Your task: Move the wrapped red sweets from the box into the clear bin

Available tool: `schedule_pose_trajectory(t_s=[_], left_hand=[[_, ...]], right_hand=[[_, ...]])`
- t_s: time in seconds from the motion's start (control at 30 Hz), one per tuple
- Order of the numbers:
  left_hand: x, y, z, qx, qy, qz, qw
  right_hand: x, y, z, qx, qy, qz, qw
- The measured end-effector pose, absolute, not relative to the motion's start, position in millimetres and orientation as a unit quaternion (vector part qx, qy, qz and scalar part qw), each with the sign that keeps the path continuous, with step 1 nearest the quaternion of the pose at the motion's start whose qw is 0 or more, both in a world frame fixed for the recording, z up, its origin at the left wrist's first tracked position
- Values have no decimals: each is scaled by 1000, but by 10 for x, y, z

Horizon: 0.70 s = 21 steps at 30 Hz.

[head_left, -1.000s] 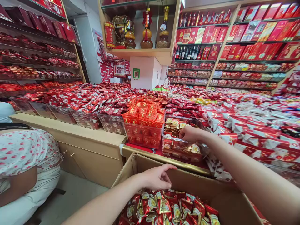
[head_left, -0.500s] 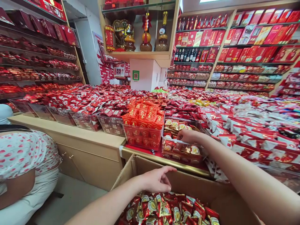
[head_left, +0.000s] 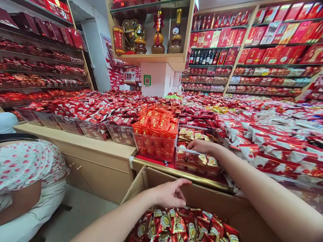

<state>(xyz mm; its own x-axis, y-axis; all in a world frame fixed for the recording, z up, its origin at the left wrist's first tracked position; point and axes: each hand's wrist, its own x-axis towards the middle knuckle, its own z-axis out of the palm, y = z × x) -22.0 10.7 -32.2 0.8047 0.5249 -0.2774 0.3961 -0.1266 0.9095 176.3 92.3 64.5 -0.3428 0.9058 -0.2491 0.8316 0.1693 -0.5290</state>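
My right hand reaches into a clear plastic bin of red and gold wrapped candies. Its fingers are curled down among the packets at the bin's left side, and what they grip, if anything, is hidden. Over an open cardboard box hovers my left hand, its index finger stretched out and the others loosely bent, with nothing in it. Red and gold wrapped candies with a yellow fruit picture lie in the box below that hand.
Left of the bin stands another clear bin of orange-red packets. White and red packets are heaped on the right. A person in a dotted top bends at the left, near the wooden counter. Stocked shelves line the walls.
My right hand has shifted slightly left within the bin. My left hand has stayed over the box, and the whole view has turned a little.
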Motion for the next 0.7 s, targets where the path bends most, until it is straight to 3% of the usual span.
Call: schedule_pose_trajectory(t_s=[0.27,0.7], left_hand=[[-222,102,-286,750,312,44,582],[-228,126,-337,748,306,46,588]], right_hand=[[1778,938,578,-578,-751,308,83],[1759,858,689,-628,-748,153,150]])
